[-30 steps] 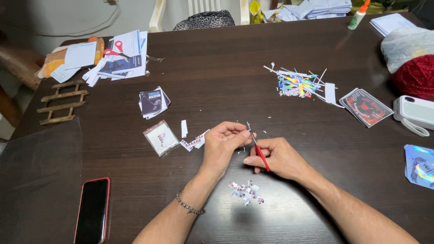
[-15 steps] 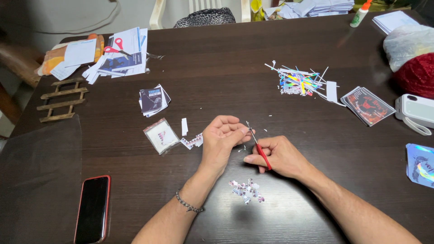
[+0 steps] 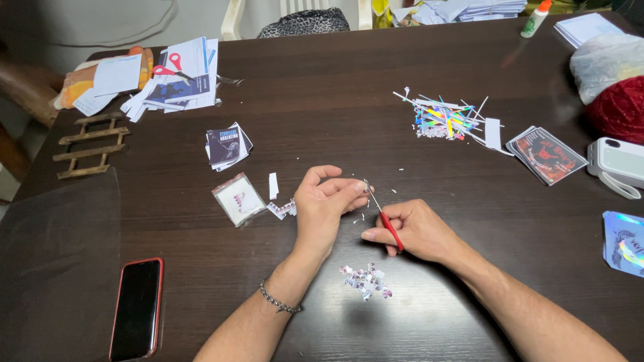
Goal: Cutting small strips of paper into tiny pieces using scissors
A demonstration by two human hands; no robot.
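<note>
hidden and cut-off parts, head view
tiny piece pinched in left hand (image 3: 327,209) fingers (image 3: 355,189): too small to identify; holographic card (image 3: 624,243) and red yarn (image 3: 620,107) cut by right edge.

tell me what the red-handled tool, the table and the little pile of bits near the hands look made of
Tool in the right hand: thin shiny tip, likely metal; red grip looks plastic.
Table: dark brown with faint grain, probably varnished wood or veneer.
Pile of bits: glinting, rainbow-tinted scraps, likely holographic paper or foil.
</note>
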